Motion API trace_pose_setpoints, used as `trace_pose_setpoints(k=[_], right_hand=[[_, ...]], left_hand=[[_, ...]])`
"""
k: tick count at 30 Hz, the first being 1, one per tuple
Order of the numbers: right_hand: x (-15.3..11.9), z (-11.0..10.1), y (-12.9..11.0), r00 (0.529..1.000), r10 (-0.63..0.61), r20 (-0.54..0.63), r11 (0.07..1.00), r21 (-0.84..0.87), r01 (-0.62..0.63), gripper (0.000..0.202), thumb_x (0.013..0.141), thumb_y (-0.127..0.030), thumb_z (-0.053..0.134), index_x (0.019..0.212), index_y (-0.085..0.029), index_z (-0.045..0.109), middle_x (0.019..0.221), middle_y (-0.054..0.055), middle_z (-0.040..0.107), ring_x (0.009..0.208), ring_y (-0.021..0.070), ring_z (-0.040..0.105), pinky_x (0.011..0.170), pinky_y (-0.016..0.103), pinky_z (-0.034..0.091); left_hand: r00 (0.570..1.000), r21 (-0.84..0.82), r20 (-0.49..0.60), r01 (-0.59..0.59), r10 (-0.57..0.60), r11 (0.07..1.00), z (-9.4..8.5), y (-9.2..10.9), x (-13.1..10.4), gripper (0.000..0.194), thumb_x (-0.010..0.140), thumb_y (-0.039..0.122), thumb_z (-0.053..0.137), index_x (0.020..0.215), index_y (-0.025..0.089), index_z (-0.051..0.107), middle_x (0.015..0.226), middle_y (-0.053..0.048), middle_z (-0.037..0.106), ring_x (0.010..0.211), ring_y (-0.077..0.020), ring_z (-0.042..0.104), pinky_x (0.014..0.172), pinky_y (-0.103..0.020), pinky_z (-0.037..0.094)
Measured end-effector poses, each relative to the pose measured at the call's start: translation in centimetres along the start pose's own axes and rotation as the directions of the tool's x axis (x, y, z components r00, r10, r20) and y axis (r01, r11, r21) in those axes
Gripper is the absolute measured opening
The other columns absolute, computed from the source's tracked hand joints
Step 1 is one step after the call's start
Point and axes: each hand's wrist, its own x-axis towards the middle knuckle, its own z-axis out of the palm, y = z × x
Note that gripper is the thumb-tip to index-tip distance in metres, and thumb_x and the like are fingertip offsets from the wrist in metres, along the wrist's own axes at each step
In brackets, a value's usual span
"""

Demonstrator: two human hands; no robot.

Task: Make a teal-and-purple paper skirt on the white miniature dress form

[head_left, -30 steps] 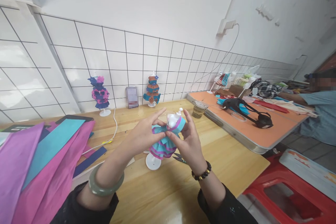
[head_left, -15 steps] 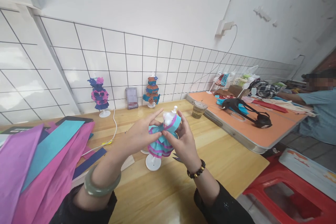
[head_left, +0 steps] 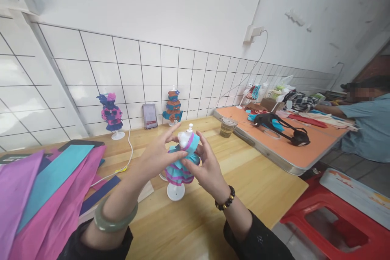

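A small white dress-form mannequin (head_left: 184, 139) stands upright on its round white base (head_left: 176, 192) in front of me. It wears a ruffled turquoise dress (head_left: 179, 175) with purple edging, and a band of the same colours crosses its chest. My left hand (head_left: 157, 155) grips the dress from the left, thumb across the waist. From the right, my right hand (head_left: 207, 167) closes on it, thumb at the waist just below the left thumb. The fingers behind the dress are partly hidden.
Turquoise, pink and purple sheets (head_left: 57, 187) lie at the left near a white cable (head_left: 131, 150). Two dressed mini mannequins (head_left: 112, 113) and a phone (head_left: 150, 116) stand by the wall. A cup (head_left: 228, 127) sits beside the orange table (head_left: 274, 150); a person (head_left: 365, 118) is beyond.
The view has shifted slightly, so the mannequin appears further left. My right thumb has slid lower on the waist, and both hands stay on the dress.
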Motion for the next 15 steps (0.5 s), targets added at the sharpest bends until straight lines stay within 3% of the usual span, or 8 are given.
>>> trace_pose_setpoints(k=[3, 5, 7, 10, 15], right_hand=[[0.0, -1.1, -0.5, 0.998, -0.049, -0.033, 0.996, -0.071, 0.047, 0.066, 0.075, -0.028, 0.067, 0.133, -0.027, 0.035, 0.119, 0.008, 0.057, 0.111, 0.0224, 0.052, 0.095, 0.043, 0.04], [0.2, -1.5, -1.1, 0.99, -0.054, -0.127, 0.997, -0.059, 0.047, 0.04, 0.077, -0.032, 0.065, 0.114, -0.023, 0.052, 0.109, 0.007, 0.06, 0.103, 0.0216, 0.055, 0.088, 0.04, 0.043], [0.5, -1.7, -1.8, 0.982, -0.007, -0.189, 1.0, -0.012, 0.004, 0.019, 0.079, -0.036, 0.061, 0.09, -0.02, 0.059, 0.09, 0.005, 0.062, 0.085, 0.018, 0.057, 0.075, 0.033, 0.045], [0.9, -1.5, -2.8, 0.982, 0.089, -0.165, 0.994, 0.084, -0.076, 0.021, 0.08, -0.037, 0.06, 0.072, -0.018, 0.059, 0.067, -0.001, 0.054, 0.063, 0.012, 0.049, 0.062, 0.026, 0.042], [1.2, -1.3, -3.0, 0.977, 0.176, -0.117, 0.97, 0.191, -0.152, 0.034, 0.077, -0.04, 0.062, 0.054, -0.017, 0.05, 0.054, -0.005, 0.042, 0.052, 0.0089, 0.037, 0.053, 0.023, 0.033]], left_hand=[[1.0, -0.055, 0.016, 0.012, -0.011, 0.998, -0.1, 0.1, 0.0, 0.082, 0.071, 0.032, 0.067, 0.141, 0.027, 0.024, 0.121, -0.008, 0.06, 0.121, -0.0244, 0.047, 0.09, -0.039, 0.047], [0.999, -0.062, 0.03, 0.027, -0.025, 0.998, -0.2, 0.1, -0.1, 0.085, 0.071, 0.032, 0.068, 0.142, 0.028, 0.022, 0.12, -0.008, 0.061, 0.121, -0.0249, 0.047, 0.087, -0.039, 0.048], [0.999, -0.047, 0.036, 0.04, -0.039, 0.998, -0.3, 0.2, -0.2, 0.086, 0.07, 0.032, 0.069, 0.142, 0.029, 0.022, 0.118, -0.008, 0.062, 0.119, -0.0247, 0.048, 0.088, -0.039, 0.047], [0.998, -0.014, 0.032, 0.05, -0.049, 0.999, -0.3, 0.3, -0.2, 0.084, 0.07, 0.032, 0.068, 0.141, 0.029, 0.023, 0.114, -0.007, 0.063, 0.117, -0.0243, 0.05, 0.088, -0.039, 0.047], [0.998, 0.007, 0.04, 0.049, -0.049, 0.999, -0.4, 0.6, -0.2, 0.082, 0.07, 0.034, 0.068, 0.141, 0.029, 0.025, 0.113, -0.007, 0.063, 0.116, -0.0241, 0.051, 0.086, -0.038, 0.048]])
